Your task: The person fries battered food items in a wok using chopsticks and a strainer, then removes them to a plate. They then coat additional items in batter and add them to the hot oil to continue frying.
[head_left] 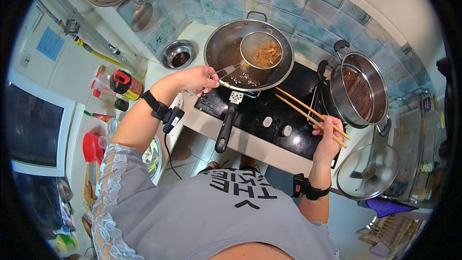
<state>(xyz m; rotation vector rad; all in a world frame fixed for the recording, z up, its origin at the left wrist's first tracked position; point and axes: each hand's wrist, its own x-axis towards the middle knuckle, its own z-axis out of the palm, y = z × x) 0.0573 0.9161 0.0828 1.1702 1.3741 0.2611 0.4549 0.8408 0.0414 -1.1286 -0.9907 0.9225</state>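
Observation:
My left hand (199, 80) grips the wire handle of a round mesh strainer (249, 48). Browned, shredded food (267, 54) lies in the strainer's right half. Beneath it is a wide metal wok (219, 48) with brown liquid and pale bits on its inner surface. The wok sits on a black gas stove (252, 110), its black handle (227, 130) pointing toward me. In my right hand (329, 133) is a pair of wooden chopsticks (306, 110), tips near the wok's right rim but apart from the food.
Right of the stove stand a steel steamer pot (337, 83) and a glass lid (368, 171). A steel bowl (177, 55) with dark liquid is left of the wok. Bottles and jars (126, 83) and a red plastic cup (93, 147) line the left counter. A perforated ladle (142, 16) hangs above.

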